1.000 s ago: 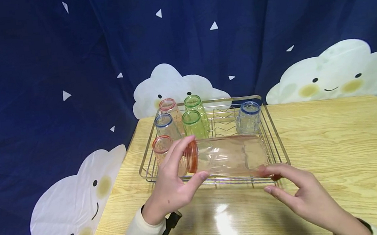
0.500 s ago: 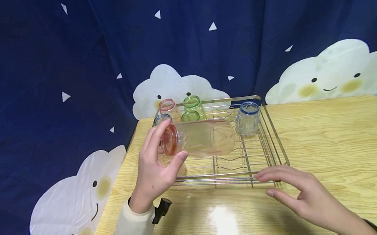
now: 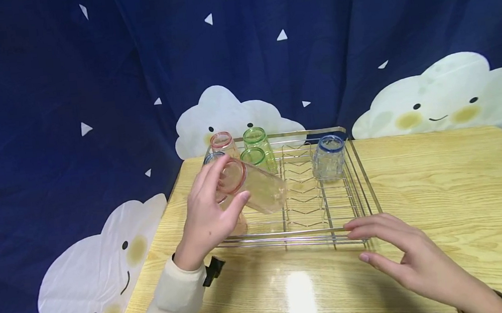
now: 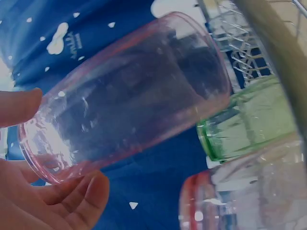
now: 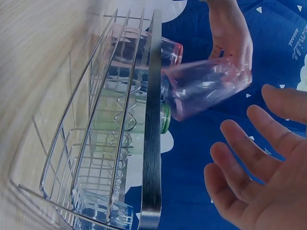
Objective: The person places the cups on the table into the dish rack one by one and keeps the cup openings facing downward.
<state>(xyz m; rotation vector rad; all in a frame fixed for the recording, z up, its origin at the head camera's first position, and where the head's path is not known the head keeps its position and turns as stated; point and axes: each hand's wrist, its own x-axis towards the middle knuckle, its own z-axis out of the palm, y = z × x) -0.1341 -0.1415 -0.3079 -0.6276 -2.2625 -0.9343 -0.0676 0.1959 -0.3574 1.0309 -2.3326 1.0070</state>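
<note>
My left hand (image 3: 207, 216) grips a clear pink drinking glass (image 3: 260, 188) by its thick base end, thumb on one side and fingers on the other. Tilted, the glass hangs above the wire dish rack (image 3: 308, 231), its mouth sloping down to the right. In the left wrist view the pink glass (image 4: 129, 96) fills the middle, near a green glass (image 4: 254, 120). My right hand (image 3: 406, 257) holds nothing; its fingers are spread at the rack's front right corner, and I cannot tell whether they touch the rail.
Upside down at the rack's left stand a red-rimmed glass (image 3: 222, 141), green glasses (image 3: 259, 143), a blue-rimmed glass partly behind my left hand, and another pink glass (image 3: 240, 225). A blue glass (image 3: 329, 159) stands at the right. Behind the wooden table (image 3: 444, 183) hangs a blue curtain (image 3: 241, 51).
My left hand has carried the pink glass left and back, away from my right hand, and tipped it from level to mouth down. The right hand, which touched the glass earlier, stays near the corner.
</note>
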